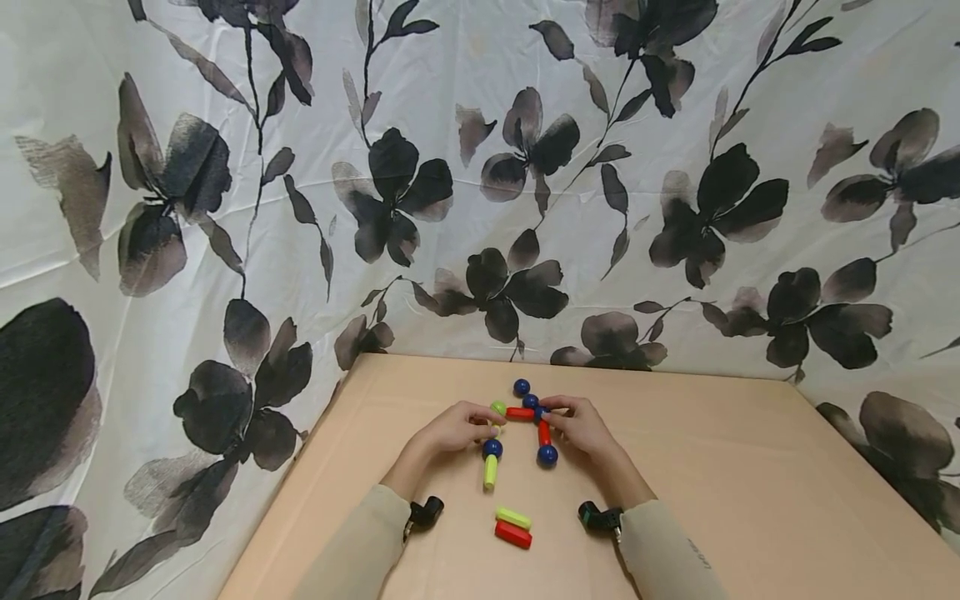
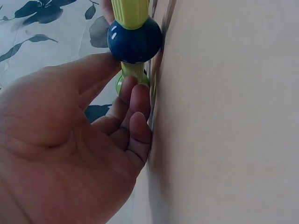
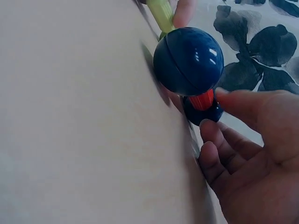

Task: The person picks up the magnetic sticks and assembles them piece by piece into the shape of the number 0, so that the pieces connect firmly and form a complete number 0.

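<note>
My left hand (image 1: 457, 427) pinches a short yellow-green toy rod (image 2: 132, 70) between a green ball (image 1: 498, 407) and a blue ball (image 1: 492, 448). Another yellow-green rod (image 1: 490, 473) extends from that blue ball towards me. A red rod (image 1: 519, 413) runs from beside the green ball to the blue corner ball (image 1: 540, 413), which my right hand (image 1: 585, 427) holds between thumb and fingers. Below the corner, a second red rod (image 1: 544, 433) ends in a blue ball (image 1: 547, 456). In the right wrist view, this end ball (image 3: 188, 61) partly covers its rod.
Two more blue balls lie beyond the corner, one nearer (image 1: 530, 402) and one farther (image 1: 521, 387). Closer to me, a loose yellow-green rod (image 1: 513, 518) lies beside a loose red rod (image 1: 513, 534). The tan tabletop (image 1: 720, 467) meets a floral cloth (image 1: 420, 100) behind.
</note>
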